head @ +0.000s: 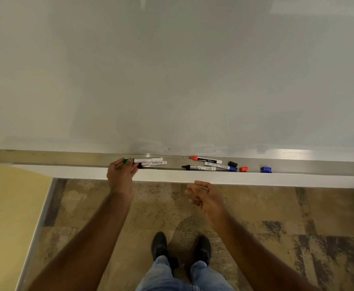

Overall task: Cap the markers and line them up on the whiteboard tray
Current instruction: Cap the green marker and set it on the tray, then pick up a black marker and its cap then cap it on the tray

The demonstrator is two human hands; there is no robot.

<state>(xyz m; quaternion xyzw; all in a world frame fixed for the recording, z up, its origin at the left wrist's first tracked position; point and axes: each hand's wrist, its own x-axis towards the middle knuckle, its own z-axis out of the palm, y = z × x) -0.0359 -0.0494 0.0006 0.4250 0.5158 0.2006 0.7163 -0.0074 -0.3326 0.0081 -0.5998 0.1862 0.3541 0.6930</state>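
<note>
Resting at the left end of the long metal whiteboard tray (67, 159), the green-capped white marker (145, 160) lies along the back wall, a second white marker (154, 163) just in front. The left hand (120, 174) has its fingers closed on the green cap end. These markers look light, stiff and smooth, likely to roll, so a pinch at mid-barrel should suit best. The right hand (202, 195) hovers below the tray's front lip, fingers loosely spread, holding nothing. Uncapped markers and loose caps lie well to the right.

Brushed metal tray (88, 159), faintly glossy whiteboard (172, 70), smooth plastic markers (201, 168), matt mottled carpet floor (155, 206)
</note>
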